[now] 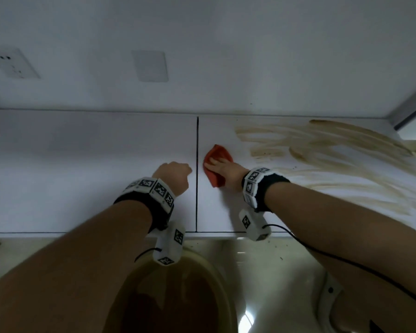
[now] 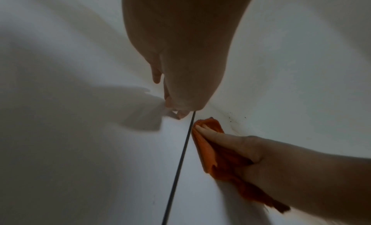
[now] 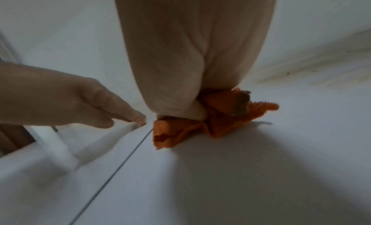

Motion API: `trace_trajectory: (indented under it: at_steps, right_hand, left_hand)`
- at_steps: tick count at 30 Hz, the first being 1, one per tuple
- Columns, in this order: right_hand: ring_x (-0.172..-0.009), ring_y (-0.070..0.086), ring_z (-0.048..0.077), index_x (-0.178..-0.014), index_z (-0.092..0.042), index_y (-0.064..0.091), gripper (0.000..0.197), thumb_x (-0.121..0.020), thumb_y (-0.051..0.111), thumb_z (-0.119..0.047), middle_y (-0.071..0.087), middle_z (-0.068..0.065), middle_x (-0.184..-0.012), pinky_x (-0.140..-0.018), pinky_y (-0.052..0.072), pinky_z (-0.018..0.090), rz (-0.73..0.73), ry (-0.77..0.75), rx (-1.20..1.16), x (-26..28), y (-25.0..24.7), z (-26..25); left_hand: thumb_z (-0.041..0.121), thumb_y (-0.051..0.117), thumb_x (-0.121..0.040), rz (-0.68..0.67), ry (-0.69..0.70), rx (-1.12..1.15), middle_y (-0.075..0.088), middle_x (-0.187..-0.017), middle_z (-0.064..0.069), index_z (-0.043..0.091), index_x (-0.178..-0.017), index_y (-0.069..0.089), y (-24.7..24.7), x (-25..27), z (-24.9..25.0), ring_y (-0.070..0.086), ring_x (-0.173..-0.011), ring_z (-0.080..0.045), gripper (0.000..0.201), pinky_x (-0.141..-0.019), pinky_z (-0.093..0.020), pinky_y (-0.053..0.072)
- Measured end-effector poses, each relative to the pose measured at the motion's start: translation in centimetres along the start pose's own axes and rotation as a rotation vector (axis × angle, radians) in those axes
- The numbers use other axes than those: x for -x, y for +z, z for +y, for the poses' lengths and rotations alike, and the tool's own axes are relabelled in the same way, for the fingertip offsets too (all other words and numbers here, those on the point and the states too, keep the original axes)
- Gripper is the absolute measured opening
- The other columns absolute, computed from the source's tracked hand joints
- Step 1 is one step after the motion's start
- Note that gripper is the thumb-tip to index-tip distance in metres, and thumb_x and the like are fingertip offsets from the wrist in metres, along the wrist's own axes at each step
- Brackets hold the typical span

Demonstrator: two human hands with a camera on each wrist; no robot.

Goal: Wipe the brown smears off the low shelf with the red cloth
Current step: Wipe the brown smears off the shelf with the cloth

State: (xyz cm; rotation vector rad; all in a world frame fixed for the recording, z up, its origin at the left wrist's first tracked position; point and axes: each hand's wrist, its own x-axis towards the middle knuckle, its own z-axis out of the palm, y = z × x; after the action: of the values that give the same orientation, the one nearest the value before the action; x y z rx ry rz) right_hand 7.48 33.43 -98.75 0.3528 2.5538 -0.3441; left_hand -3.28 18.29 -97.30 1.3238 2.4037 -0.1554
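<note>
The white low shelf (image 1: 82, 164) has a dark seam down its middle. Brown smears (image 1: 327, 145) streak its right half, out to the right edge. The red cloth (image 1: 217, 153) lies bunched just right of the seam, left of the smears. My right hand (image 1: 217, 164) presses it to the shelf, fingers laid along its top and thumb tucked into the folds in the right wrist view, where a brown stain shows on the cloth (image 3: 224, 117). My left hand (image 1: 178, 169) rests its fingertips (image 3: 138, 118) on the bare shelf left of the seam and holds nothing.
The white wall behind carries a socket (image 1: 12, 64) and a blank plate (image 1: 150, 66). A grey metal frame (image 1: 413, 104) bounds the shelf on the right. Below the shelf's front edge stands a basin of brown water (image 1: 178, 296) on a pale, speckled floor.
</note>
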Motion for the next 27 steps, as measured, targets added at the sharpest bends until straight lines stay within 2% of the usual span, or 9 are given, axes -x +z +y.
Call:
trace_trajectory:
  at_steps: [5, 8, 11, 14, 17, 21, 27]
  right_hand:
    - [-0.147, 0.004, 0.028, -0.152, -0.020, 0.004, 0.079, -0.091, 0.053, -0.007, -0.002, 0.005, -0.160, -0.120, 0.008, 0.039, 0.029, 0.170, -0.118, 3.2, -0.2, 3.9]
    - [-0.148, 0.005, 0.027, -0.152, -0.021, 0.006, 0.078, -0.090, 0.050, -0.004, -0.001, 0.003, -0.160, -0.120, 0.012, 0.041, 0.064, 0.208, -0.144, 6.5, 1.2, 4.7]
    - [-0.147, 0.007, 0.025, -0.151, -0.028, 0.011, 0.077, -0.090, 0.052, -0.009, 0.001, -0.001, -0.160, -0.119, 0.016, 0.047, 0.043, 0.132, -0.103, 7.9, 3.0, 2.9]
    - [-0.147, 0.007, 0.027, -0.150, -0.037, 0.011, 0.079, -0.089, 0.057, -0.015, 0.003, -0.006, -0.160, -0.117, 0.015, 0.054, 0.026, -0.001, -0.094, 6.8, 4.2, -0.5]
    - [-0.147, 0.005, 0.024, -0.151, -0.031, 0.011, 0.080, -0.089, 0.058, -0.014, 0.002, -0.005, -0.160, -0.118, 0.016, 0.050, 0.006, -0.075, -0.001, 5.0, 3.6, -2.2]
    - [-0.148, 0.003, 0.022, -0.151, -0.030, 0.011, 0.080, -0.090, 0.058, -0.012, 0.002, -0.004, -0.160, -0.118, 0.015, 0.050, -0.002, -0.053, 0.000, 4.6, 1.9, -1.1]
    - [-0.148, 0.003, 0.023, -0.152, -0.027, 0.007, 0.077, -0.092, 0.052, -0.007, -0.001, 0.000, -0.161, -0.119, 0.016, 0.045, 0.014, 0.106, -0.093, 6.1, 1.2, 4.6]
  left_hand:
    - [0.003, 0.038, -0.090, -0.044, 0.075, -0.032, 0.046, -0.143, -0.005, 0.014, -0.139, 0.045, -0.5, 0.7, 1.4, 0.044, -0.130, -0.025, 0.051, -0.110, -0.036, 0.036]
    - [0.002, 0.038, -0.088, -0.052, 0.071, -0.002, 0.050, -0.140, -0.005, 0.016, -0.136, 0.049, -0.6, 0.7, 2.2, 0.047, -0.127, -0.025, 0.051, -0.108, -0.035, 0.039]
    - [0.003, 0.039, -0.087, -0.066, 0.070, -0.017, 0.051, -0.139, -0.005, 0.015, -0.131, 0.054, -0.4, 1.1, 3.2, 0.049, -0.125, -0.025, 0.048, -0.107, -0.036, 0.040]
    - [0.005, 0.039, -0.086, -0.042, 0.088, -0.086, 0.062, -0.122, -0.006, 0.012, -0.116, 0.062, 0.1, 2.0, 4.3, 0.057, -0.111, -0.025, 0.038, -0.097, -0.035, 0.047]
    - [0.008, 0.040, -0.088, -0.051, 0.076, -0.151, 0.065, -0.113, -0.006, 0.012, -0.114, 0.063, 0.8, 2.6, 4.7, 0.061, -0.103, -0.023, 0.035, -0.092, -0.034, 0.050]
    - [0.007, 0.039, -0.090, -0.122, 0.060, -0.135, 0.059, -0.125, -0.006, 0.014, -0.125, 0.059, 1.2, 2.3, 4.2, 0.056, -0.116, -0.023, 0.041, -0.100, -0.033, 0.046]
    - [0.007, 0.040, -0.091, -0.207, 0.044, -0.135, 0.060, -0.127, -0.006, 0.010, -0.121, 0.063, 0.6, 0.7, 4.4, 0.056, -0.118, -0.023, 0.038, -0.099, -0.030, 0.046]
